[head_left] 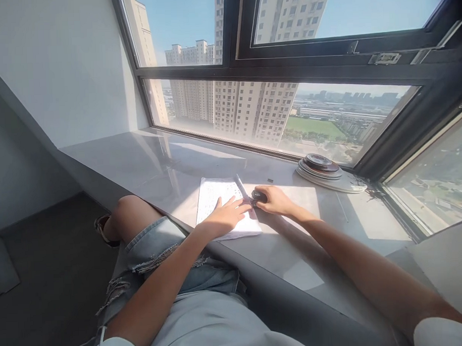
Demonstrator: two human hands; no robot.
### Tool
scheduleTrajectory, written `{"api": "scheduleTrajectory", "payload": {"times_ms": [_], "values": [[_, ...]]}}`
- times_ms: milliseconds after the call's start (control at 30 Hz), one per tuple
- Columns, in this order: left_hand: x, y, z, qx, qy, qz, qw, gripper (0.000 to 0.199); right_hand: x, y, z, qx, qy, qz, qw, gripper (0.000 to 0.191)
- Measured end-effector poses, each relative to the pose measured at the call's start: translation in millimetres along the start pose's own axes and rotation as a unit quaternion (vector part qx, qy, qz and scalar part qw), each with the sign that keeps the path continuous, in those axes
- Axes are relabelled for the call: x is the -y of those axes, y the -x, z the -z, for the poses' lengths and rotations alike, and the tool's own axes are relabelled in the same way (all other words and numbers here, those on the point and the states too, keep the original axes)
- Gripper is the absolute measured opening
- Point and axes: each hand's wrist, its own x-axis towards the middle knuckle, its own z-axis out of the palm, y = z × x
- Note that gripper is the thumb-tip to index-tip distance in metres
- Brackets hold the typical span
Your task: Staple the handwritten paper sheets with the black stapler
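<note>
A stack of white paper sheets (212, 194) with handwriting or print lies on the sunlit window sill, its right edge curling up. My left hand (227, 216) rests flat on the sheets, fingers spread toward their right edge. My right hand (273, 199) is closed around a small black tool (259, 196) at that edge, close to my left fingertips. The tool looks like a stapler or a hole punch; the grip hides most of it, so I cannot tell which. A tiny dark piece (270, 180) lies on the sill just beyond my right hand.
Stacked round plates or discs (322, 172) stand at the right by the window frame (326, 71), with thin dark scraps (371, 188) beside them. The pale sill (139, 161) stretches left to a white wall (79, 72). My bent knee (136, 211) is near its front edge.
</note>
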Motion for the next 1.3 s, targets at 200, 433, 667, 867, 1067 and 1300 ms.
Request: {"api": "scheduleTrajectory", "payload": {"times_ms": [200, 433, 667, 867, 1067, 1300], "values": [[-4.6, 7.7, 5.8, 0.033, 0.032, -0.006, 0.999, 0.056, 8.5, -5.1, 8.9, 0.045, -0.067, -0.080, 0.994, 0.054], [-8.6, 12.2, 7.6, 0.067, 0.024, -0.013, 0.997, 0.062, 19.2, -4.1, 1.1, 0.037, -0.041, -0.121, 0.991, 0.057], [-25.8, 0.0, -1.7, 0.052, 0.014, 0.029, 0.998, 0.053, 29.3, -2.7, 4.6, 0.052, -0.047, -0.141, 0.987, 0.053], [-24.6, 0.0, -8.2, -0.001, 0.033, 0.012, 0.999, 0.050, 29.6, -3.3, 0.4, 0.041, -0.038, -0.155, 0.986, 0.051], [-26.1, 0.6, -17.7, -0.014, 0.011, 0.032, 0.999, 0.052, 32.2, -3.1, -6.3, 0.015, -0.009, -0.176, 0.984, 0.053], [-28.1, 2.9, -17.7, -0.004, -0.005, -0.007, 1.000, 0.055, 31.2, -2.6, -3.6, 0.025, -0.016, -0.146, 0.989, 0.052]]}}
